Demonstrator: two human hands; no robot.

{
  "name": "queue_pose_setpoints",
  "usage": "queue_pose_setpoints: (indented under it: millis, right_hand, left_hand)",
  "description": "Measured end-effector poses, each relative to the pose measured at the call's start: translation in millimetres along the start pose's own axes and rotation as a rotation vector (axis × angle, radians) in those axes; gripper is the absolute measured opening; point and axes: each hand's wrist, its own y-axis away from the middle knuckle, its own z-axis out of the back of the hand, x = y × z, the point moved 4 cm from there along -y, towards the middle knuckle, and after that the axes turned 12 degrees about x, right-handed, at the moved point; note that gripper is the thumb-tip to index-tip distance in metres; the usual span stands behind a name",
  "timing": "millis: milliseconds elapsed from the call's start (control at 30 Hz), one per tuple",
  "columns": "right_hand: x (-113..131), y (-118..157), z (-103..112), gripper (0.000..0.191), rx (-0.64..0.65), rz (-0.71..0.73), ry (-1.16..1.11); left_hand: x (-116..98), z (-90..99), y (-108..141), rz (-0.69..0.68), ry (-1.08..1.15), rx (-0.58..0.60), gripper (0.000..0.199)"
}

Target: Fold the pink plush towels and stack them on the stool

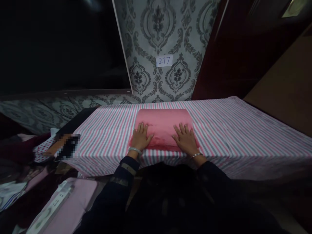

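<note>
A pink, soft rectangular piece (163,120) with rounded far corners lies flat on a striped tablecloth (112,130). Its nap looks plush, with darker smudged patches near the front; whether it is a folded cloth or a cushion I cannot tell. On its left front part rests my left hand (140,137), palm down, fingers spread. My right hand (186,139) presses flat on the right front part, fingers also apart. Both hands touch only the pink piece and grip nothing. A bracelet circles each wrist.
Behind the table is a patterned wall with a paper label (164,60) reading 277. A large dark screen (60,45) hangs at left, above piled clothes (21,146). A white power strip (52,208) lies on a pink surface at lower left. A brown panel (287,81) borders the right.
</note>
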Motion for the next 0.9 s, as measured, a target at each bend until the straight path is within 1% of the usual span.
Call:
queue_pose_setpoints:
  millis: [167,267,333,400,433,467,533,567,600,633,667,733,767,833,900]
  right_hand:
    - [-0.2,-1.4,-3.8,0.058,-0.016,0.007,-0.006]
    - [-3.1,-3.8,-7.4,0.059,-0.013,0.016,-0.042]
    - [-9.7,-7.4,-8.2,0.058,0.035,0.029,-0.101]
    - [-16.6,-12.0,-4.1,0.056,0.114,0.073,-0.197]
    - [-17.6,-14.2,1.0,0.056,0.144,0.123,-0.254]
    - [-15.7,-15.8,8.2,0.056,0.162,0.2,-0.31]
    - [-2.0,-16.5,25.5,0.055,0.173,0.421,-0.397]
    - [9.1,-15.5,33.2,0.055,0.19,0.545,-0.417]
    - [21.4,-14.1,38.6,0.054,0.222,0.659,-0.42]
    - [33.6,-13.3,41.2,0.053,0.267,0.746,-0.406]
    - [44.2,-13.7,41.2,0.053,0.313,0.803,-0.379]
    - [57.7,-19.8,35.5,0.055,0.38,0.861,-0.295]
    - [59.7,-25.8,31.3,0.056,0.391,0.877,-0.246]
    - [55.0,-43.2,23.3,0.057,0.384,0.9,-0.146]
    - [42.0,-66.6,17.6,0.056,0.359,0.912,-0.066]
  left_hand:
    - [4.2,-5.1,-2.1,-0.015,0.002,-0.046,0.071]
    - [7.2,-4.6,-3.7,-0.027,0.01,-0.065,0.07]
    - [6.6,0.3,-1.5,-0.025,0.03,-0.086,0.066]
    - [-1.0,8.6,6.5,-0.034,0.06,-0.153,0.06]
    - [-8.7,12.7,12.8,-0.063,0.076,-0.202,0.056]
    - [-19.1,15.5,20.4,-0.121,0.092,-0.254,0.053]
    - [-45.0,14.5,36.5,-0.29,0.114,-0.329,0.049]
    - [-58.1,10.2,43.7,-0.377,0.117,-0.339,0.05]
    - [-68.9,4.0,49.1,-0.43,0.121,-0.337,0.051]
    - [-77.1,-2.9,52.7,-0.452,0.131,-0.33,0.051]
    - [-82.6,-10.0,54.6,-0.45,0.141,-0.322,0.05]
    - [-86.8,-21.9,54.9,-0.402,0.157,-0.314,0.048]
    - [-86.9,-26.1,54.2,-0.382,0.155,-0.309,0.05]
    - [-85.9,-30.8,52.8,-0.364,0.131,-0.302,0.058]
    - [-85.0,-31.7,52.2,-0.374,0.103,-0.305,0.067]
